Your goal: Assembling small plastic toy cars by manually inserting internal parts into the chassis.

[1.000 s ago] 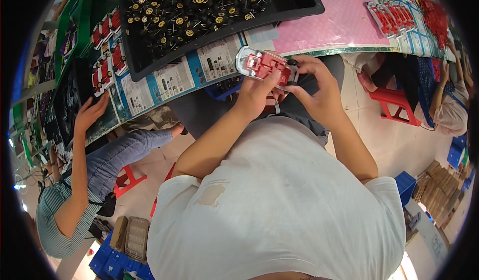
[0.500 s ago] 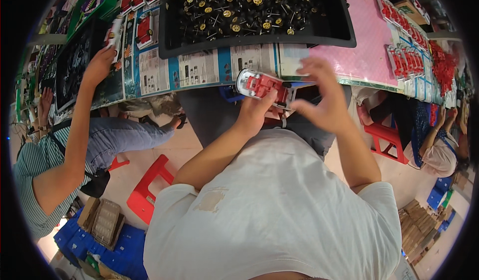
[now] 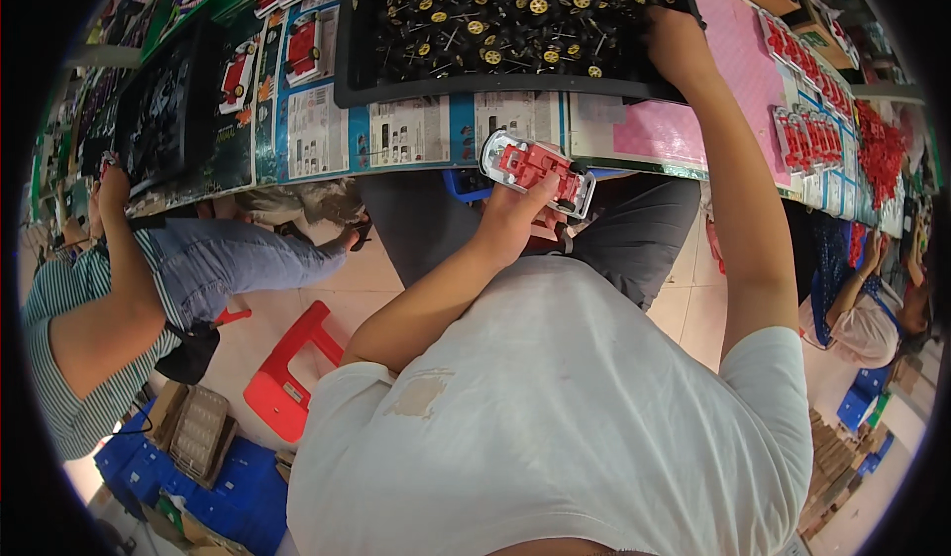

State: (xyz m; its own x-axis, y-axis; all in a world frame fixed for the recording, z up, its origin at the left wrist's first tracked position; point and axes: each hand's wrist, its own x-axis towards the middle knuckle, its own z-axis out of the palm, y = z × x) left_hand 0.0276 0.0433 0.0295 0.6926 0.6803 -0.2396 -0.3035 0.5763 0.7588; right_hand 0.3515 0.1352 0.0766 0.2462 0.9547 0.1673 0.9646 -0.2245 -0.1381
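The left hand (image 3: pixel 510 221) holds the red and white toy car (image 3: pixel 536 170) at centre frame, fingers curled round its lower edge, long axis running left to right. The right hand (image 3: pixel 676 41) reaches into the black tray of wheels (image 3: pixel 495 21) upper right; I cannot tell its fingers.

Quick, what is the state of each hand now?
Left hand: closed, holding the red toy car.
Right hand: reaching into the black tray of wheel parts; grip cannot be told.

Red stool (image 3: pixel 287 378) on floor; pink mat (image 3: pixel 733 81) on bench.
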